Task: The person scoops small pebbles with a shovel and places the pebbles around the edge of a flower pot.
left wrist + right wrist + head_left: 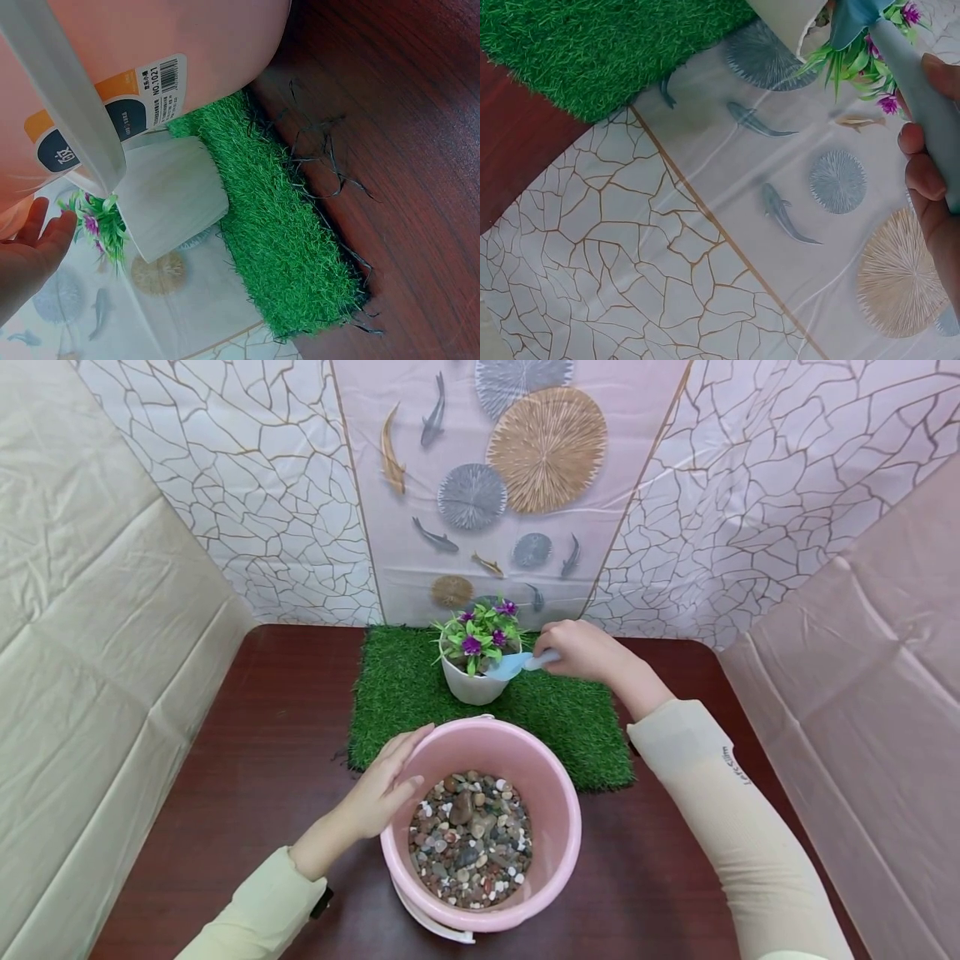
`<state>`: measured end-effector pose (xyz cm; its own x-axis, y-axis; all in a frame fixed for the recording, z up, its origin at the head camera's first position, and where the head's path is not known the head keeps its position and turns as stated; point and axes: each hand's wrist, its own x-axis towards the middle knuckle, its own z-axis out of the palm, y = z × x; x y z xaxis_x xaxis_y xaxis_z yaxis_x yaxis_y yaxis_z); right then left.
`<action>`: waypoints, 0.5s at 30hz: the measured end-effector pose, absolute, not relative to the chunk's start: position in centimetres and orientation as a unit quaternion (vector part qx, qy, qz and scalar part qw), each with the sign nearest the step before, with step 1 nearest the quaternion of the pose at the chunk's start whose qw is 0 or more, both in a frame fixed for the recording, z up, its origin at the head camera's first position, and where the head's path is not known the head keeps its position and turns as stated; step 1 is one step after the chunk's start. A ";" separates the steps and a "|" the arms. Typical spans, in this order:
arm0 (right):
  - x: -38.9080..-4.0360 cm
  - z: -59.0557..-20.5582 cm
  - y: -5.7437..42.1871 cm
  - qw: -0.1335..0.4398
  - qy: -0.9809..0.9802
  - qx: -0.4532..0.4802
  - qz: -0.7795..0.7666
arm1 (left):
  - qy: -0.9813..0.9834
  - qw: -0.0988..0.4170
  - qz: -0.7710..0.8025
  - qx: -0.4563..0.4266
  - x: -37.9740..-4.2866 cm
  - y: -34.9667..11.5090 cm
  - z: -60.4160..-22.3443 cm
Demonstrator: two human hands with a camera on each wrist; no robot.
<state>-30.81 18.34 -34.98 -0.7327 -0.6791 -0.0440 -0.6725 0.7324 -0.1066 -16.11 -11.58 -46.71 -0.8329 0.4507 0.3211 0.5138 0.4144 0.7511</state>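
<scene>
In the head view, my left hand (pixel 384 789) rests on the left rim of a pink bucket (pixel 555 810), fingers fairly straight along the edge and thumb toward the inside. Mixed pebbles (pixel 472 839) cover the bucket's bottom. My right hand (pixel 579 650) grips the handle of a light blue scoop (pixel 510 666), curled fingers and thumb around it in the right wrist view. The scoop's blade reaches over the right rim of a white flower pot (pixel 476 692). Purple flowers (pixel 471 646) with green leaves stand in that pot; the blade's tip overlaps the soil area.
The pot stands on a green artificial turf mat (pixel 397 685), which lies on a dark red-brown table (pixel 292 718). A white bucket handle (pixel 435 927) hangs down at the near side. Behind the table hangs a patterned cloth backdrop (pixel 285 485), with pale cloth panels on both sides.
</scene>
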 end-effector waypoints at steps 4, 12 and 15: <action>-30.9 -35.1 18.5 0.038 0.933 -0.358 -0.027 | -0.839 0.038 -0.459 -0.291 -16.1 -11.6 -46.7; -30.7 -34.8 19.0 0.020 0.935 -0.354 -0.012 | -0.839 0.041 -0.457 -0.293 -16.1 -11.6 -46.8; -30.7 -34.7 19.3 0.015 0.937 -0.350 -0.015 | -0.840 0.043 -0.455 -0.293 -16.1 -11.7 -46.8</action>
<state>-30.69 19.30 -34.69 -0.7545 -0.6560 -0.0170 -0.6552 0.7545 -0.0375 -16.15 -11.68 -46.79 -0.8242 0.4539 0.3388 0.5317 0.4139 0.7389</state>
